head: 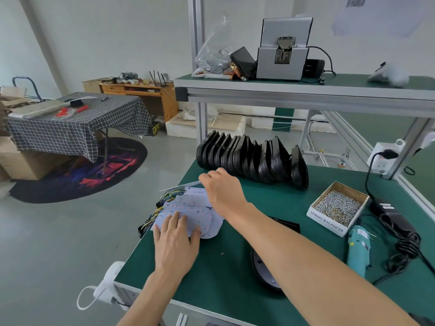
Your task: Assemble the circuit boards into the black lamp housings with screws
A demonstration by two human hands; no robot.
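Observation:
A pile of white circuit boards (202, 215) with coloured wires lies at the left edge of the green bench. My left hand (176, 241) rests flat on the pile, fingers straight. My right hand (223, 189) reaches across and pinches the edge of one board (186, 184), lifted and tilted above the pile. A row of black lamp housings (251, 158) stands on edge behind. One black housing (263, 271) lies near me, mostly hidden under my right forearm. A cardboard box of screws (339, 205) sits to the right.
A teal electric screwdriver (357, 248) lies right of my forearm, beside a black power adapter with coiled cable (400, 229). A screw feeder machine (282, 50) and a bag of screws (211, 60) stand on the upper shelf. The bench's left edge (146, 234) drops to open floor.

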